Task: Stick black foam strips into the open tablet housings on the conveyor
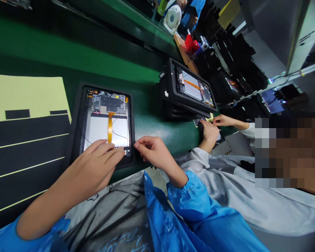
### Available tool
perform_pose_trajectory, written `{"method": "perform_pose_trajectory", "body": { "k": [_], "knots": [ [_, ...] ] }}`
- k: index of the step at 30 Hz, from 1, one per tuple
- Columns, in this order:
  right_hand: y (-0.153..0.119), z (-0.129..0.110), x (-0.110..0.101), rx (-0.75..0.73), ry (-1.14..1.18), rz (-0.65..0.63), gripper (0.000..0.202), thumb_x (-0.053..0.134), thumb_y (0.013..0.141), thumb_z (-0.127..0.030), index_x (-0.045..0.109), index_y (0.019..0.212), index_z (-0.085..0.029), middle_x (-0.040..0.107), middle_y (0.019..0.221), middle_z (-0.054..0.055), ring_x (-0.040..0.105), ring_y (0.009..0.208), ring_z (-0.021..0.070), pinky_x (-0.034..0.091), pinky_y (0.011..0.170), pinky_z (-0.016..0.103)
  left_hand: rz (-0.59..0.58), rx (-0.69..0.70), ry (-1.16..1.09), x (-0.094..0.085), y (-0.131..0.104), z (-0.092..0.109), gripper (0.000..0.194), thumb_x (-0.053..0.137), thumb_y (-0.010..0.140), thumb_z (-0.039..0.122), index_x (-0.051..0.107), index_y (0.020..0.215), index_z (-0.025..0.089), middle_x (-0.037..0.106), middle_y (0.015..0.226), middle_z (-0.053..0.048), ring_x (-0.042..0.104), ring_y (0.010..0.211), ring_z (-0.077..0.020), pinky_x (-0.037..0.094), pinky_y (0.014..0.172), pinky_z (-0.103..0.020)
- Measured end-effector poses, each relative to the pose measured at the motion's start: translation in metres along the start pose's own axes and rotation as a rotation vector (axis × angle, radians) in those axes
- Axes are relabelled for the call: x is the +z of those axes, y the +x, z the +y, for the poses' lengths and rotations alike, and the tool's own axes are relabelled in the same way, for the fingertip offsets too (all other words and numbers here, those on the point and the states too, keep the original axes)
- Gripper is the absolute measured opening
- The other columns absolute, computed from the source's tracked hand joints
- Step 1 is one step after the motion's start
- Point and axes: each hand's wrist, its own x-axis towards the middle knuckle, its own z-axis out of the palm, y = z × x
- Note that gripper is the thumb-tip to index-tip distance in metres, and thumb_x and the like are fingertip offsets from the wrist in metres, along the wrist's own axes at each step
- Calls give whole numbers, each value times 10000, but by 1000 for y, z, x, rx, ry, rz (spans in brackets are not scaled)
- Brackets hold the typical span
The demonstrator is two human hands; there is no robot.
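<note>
An opened tablet [120, 127] lies in a black foam tray [133, 122]. Its circuit board [109, 103] is at the top, and an orange ribbon cable [110, 127] runs down over the silver battery area, with thin wires beside it. My left hand [97, 164] rests across the tablet's lower edge, fingers stretched out and slightly apart; the surface beneath them is hidden. At the tray's right edge, my right hand [153, 150] has thumb and forefinger pinched together. Whatever sits between those fingertips, if anything, is too small to make out.
Pale yellow sheets with black strips [28, 140] lie at left. A stack of black trays [178, 101], with another opened tablet [194, 87] on top, stands at right on the green bench [147, 115]. Beyond it are a co-worker's hands [210, 131]. A white fan [172, 17] stands further back.
</note>
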Motion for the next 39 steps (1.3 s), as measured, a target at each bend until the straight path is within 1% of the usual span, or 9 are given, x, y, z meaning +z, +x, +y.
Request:
{"method": "perform_pose_trajectory", "body": {
  "k": [8,13,18,23,26,29,31,35,39],
  "knots": [
    [-8,-5,9,-245,-259,121,165,595,918,-189,758,942,-176,657,682,-9,581,628,119,423,625,218,-50,42,-7,0,0,-2,422,375,913,-5,570,1264,121,685,1010,-110,610,1019,-288,451,976,-460],
    [-21,11,15,-399,-384,142,324,514,963,-188,765,1167,-176,777,923,81,696,784,178,515,744,265,-75,56,7,3,-4,-4,436,398,900,-25,542,1298,77,686,1056,-142,599,1065,-308,425,1018,-490],
    [-30,23,26,-465,-722,83,439,467,1014,-245,642,1393,-110,783,909,110,710,706,203,514,634,299,-90,107,40,2,-2,-6,476,363,873,-32,546,1296,88,691,1088,-124,600,1066,-302,423,1009,-494],
    [-32,8,21,-471,-931,-23,466,502,1014,-241,591,1413,-18,793,923,144,743,721,243,496,557,317,-134,119,43,-3,4,-8,447,381,861,9,578,1241,138,695,1141,-98,599,1096,-287,409,1041,-487],
    [-33,2,7,-500,-743,-23,302,515,1013,-223,746,1167,-106,798,883,99,745,716,207,515,610,282,-152,133,17,-6,2,-10,450,397,860,24,579,1254,144,684,1226,-95,582,1128,-288,365,1089,-493],
    [-33,7,-3,-494,-419,175,280,515,1012,-204,778,921,-176,796,864,53,752,769,170,536,704,240,-166,145,-13,-5,3,-12,471,417,845,15,591,1264,140,682,1258,-88,570,1151,-285,350,1103,-477],
    [-31,14,-3,-478,-295,278,256,536,1004,-207,779,930,-184,798,879,49,758,794,170,546,732,235,-168,163,-19,-4,8,-12,472,435,802,7,623,1210,150,703,1213,-77,576,1135,-285,361,1093,-468],
    [-24,25,4,-481,-224,275,232,558,989,-203,787,966,-181,803,894,55,762,796,185,559,741,254,-195,196,44,-4,22,-10,470,469,703,13,659,1102,173,729,1097,-66,598,1017,-282,400,1052,-472],
    [-19,30,8,-531,-128,354,217,574,988,-207,788,961,-179,806,915,63,758,806,183,559,751,257,-262,236,165,-9,30,-3,397,495,734,28,659,1061,181,728,1011,-64,604,934,-272,430,1019,-467]
  ]
}}
